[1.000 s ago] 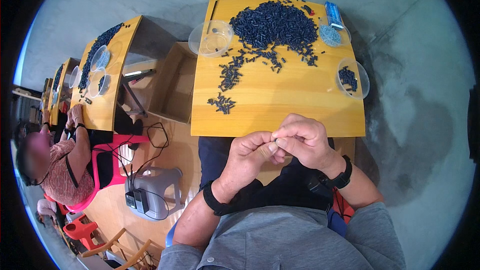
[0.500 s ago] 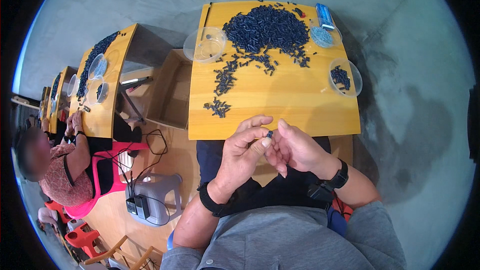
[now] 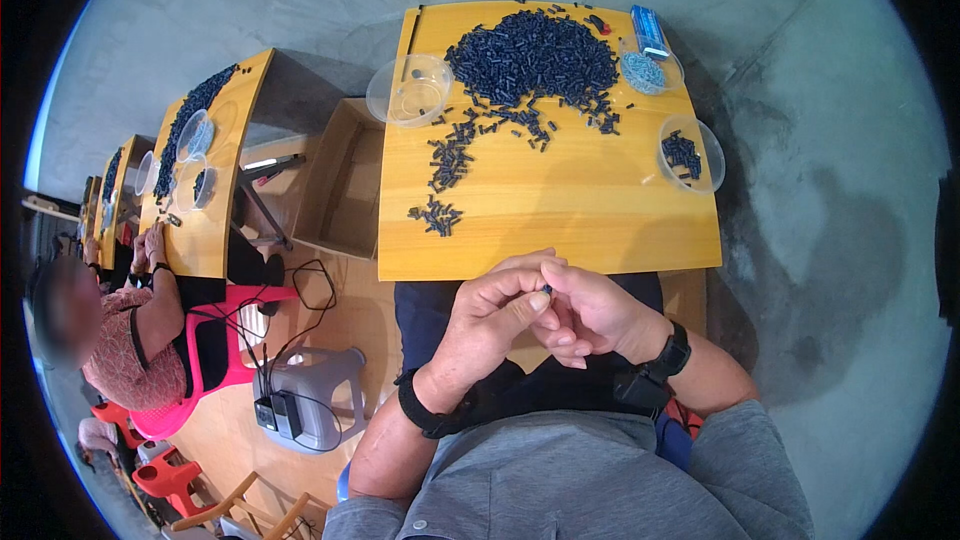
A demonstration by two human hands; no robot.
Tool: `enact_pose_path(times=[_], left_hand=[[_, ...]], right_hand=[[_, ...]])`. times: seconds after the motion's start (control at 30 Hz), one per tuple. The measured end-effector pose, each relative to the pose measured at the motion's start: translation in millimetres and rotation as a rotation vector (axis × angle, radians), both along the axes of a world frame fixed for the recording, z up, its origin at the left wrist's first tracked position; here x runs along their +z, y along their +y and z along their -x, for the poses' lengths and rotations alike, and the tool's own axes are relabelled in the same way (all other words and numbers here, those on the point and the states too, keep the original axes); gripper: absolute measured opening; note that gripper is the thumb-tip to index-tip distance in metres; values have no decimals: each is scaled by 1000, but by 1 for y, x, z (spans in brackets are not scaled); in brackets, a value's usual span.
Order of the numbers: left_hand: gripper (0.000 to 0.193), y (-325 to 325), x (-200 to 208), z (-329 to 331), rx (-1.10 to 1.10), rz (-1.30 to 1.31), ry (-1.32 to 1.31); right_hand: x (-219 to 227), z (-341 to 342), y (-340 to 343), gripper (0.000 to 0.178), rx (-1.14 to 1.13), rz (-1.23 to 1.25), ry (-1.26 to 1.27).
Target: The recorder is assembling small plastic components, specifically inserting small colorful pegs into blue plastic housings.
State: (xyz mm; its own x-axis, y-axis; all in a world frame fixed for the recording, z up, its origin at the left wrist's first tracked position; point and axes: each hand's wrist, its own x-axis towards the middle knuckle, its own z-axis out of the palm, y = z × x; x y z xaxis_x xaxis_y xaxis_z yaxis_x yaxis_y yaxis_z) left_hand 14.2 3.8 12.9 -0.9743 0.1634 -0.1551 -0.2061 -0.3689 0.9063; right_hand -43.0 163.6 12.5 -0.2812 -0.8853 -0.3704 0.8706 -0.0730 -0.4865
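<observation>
In front of the table's near edge my two hands meet above my lap. My left hand (image 3: 490, 316) pinches a small dark cylindrical piece (image 3: 546, 290) between thumb and forefinger; only its end shows. Against it rests my right hand (image 3: 605, 312), thumb by the piece and fingers curled; whatever its fingertips grip is hidden. On the yellow table (image 3: 560, 225) a big heap of short dark cylindrical pieces (image 3: 530, 58) lies at the far side, with a loose trail of them (image 3: 450, 162) running toward the near left.
A clear round tub (image 3: 410, 118) stands at the table's left edge. At the right are a tub of dark pieces (image 3: 716, 162), a tub of small pale-blue bits (image 3: 642, 74) and a blue box (image 3: 649, 32). Left are a cardboard box (image 3: 335, 175), a grey stool (image 3: 318, 390) and a seated person (image 3: 135, 350).
My right hand has moved in against my left, its thumb reaching the small dark piece. The piece has shifted slightly down and right and is now more covered.
</observation>
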Motion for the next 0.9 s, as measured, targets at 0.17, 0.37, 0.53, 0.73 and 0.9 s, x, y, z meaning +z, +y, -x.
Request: enact_pose_path(times=[0.17,0.37,0.53,0.73,0.9], left_hand=[[14,-1,-1,1,2,67,53],[14,2,1,-4,19,128,-17],[25,2,1,-1,2,187,38],[19,3,11,-1,37,54,-192],[30,-11,0,4,-150,23,-479]], right_hand=[[3,-4,-5,54,-38,-62,126],[-3,-7,-3,54,-11,-151,49],[-2,-10,-5,51,-71,-156,41],[-6,-24,-17,42,-263,-174,-93],[-26,-37,-31,41,-426,-154,-229]])
